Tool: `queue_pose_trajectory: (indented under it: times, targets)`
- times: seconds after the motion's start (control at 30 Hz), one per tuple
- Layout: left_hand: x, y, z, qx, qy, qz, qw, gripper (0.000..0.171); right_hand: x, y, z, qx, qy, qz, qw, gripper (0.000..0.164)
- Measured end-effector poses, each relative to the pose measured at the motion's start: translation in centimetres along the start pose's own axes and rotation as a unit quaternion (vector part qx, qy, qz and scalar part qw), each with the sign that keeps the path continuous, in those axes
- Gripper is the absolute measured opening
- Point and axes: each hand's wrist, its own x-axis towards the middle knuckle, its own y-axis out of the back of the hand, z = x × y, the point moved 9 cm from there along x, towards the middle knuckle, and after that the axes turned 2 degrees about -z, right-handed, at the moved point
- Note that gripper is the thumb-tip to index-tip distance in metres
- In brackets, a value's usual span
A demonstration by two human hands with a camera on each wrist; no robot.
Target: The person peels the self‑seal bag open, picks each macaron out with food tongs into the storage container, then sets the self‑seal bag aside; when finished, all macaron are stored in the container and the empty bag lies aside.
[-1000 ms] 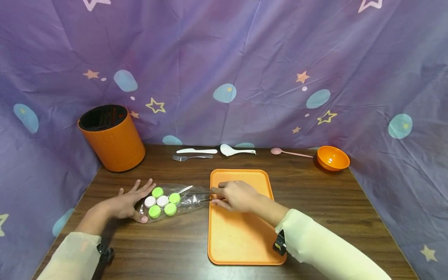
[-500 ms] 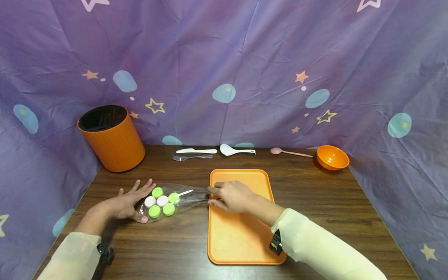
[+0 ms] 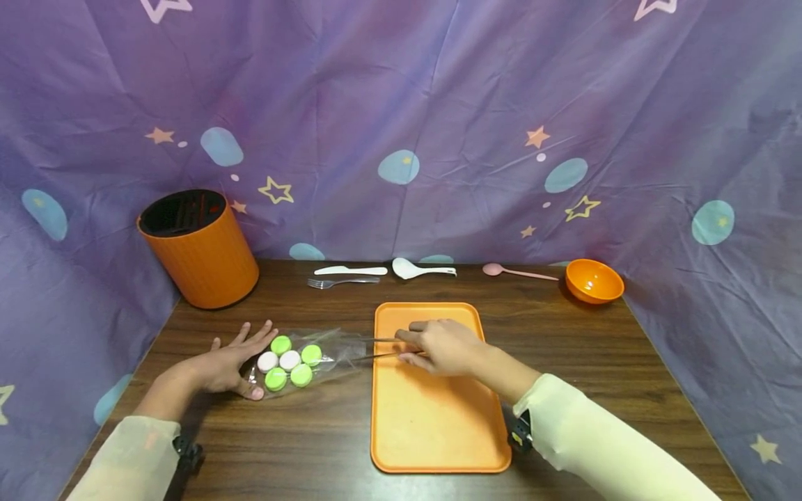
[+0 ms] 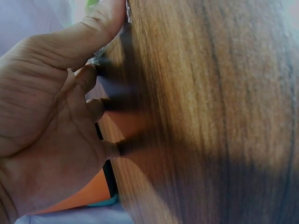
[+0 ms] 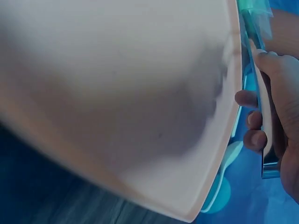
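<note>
Clear plastic bag [image 3: 335, 350], and here it is, lying flat left of centre, its open end towards the right! Behind it all hangs the purple curtain [image 3: 351, 83], creased fabric with stars and blue ovals, and below runs the dark wood-grain surface [image 3: 282, 445]. On that, the orange tray [image 3: 438, 431]: a rounded rectangle, low rim all round, just right of the bag. Far left stands the orange holder [image 3: 203, 264], a smooth cylinder with a black slotted inside.

To the hands! The left hand [image 3: 228, 365] has its fingers spread wide at the bag's left end, thumb down on the near corner. The right hand [image 3: 445, 346], over the tray, has its fingers pinching shiny metal tongs [image 5: 267, 116], arms apart, tips at the bag's mouth; how far in they reach, I can't tell.

Far right, the glossy orange bowl [image 3: 594, 289], round and deep. Along the far edge, left to right: white ladle [image 3: 407, 269] and slim pink spoon [image 3: 495, 269]; left of those, white knife [image 3: 360, 271] and greyish fork [image 3: 347, 281]. And smallest, inside the bag: four green discs [image 3: 301, 376] and two white discs [image 3: 290, 360], bunched together.
</note>
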Motion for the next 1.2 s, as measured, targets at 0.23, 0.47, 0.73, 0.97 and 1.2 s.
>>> queue_pose_trajectory:
  times: [0.23,0.47,0.73,0.97,1.2]
  targets:
    - [0.4,0.0,-1.2,-0.002,-0.001,0.000,1.0000,0.132,-0.8,0.4,0.9,-0.011,-0.007,0.006,1.000,0.038]
    - [-0.5,0.4,0.9,-0.005,0.029,-0.007,0.9995,0.134,0.0,0.1,-0.1,-0.010,0.006,0.016,1.000,0.034]
    - [-0.8,0.5,1.9,0.007,0.037,-0.007,0.9993,0.131,2.4,-1.9,-1.4,0.014,-0.007,-0.008,1.000,0.031]
    - [-0.7,0.4,1.7,0.001,0.033,-0.004,0.9995,0.131,3.8,-2.6,-2.2,0.006,-0.004,-0.004,1.000,0.032]
    - [-0.7,0.4,1.5,-0.001,0.039,-0.003,0.9992,0.131,4.0,-2.3,-2.5,0.004,0.007,0.009,1.000,0.027]
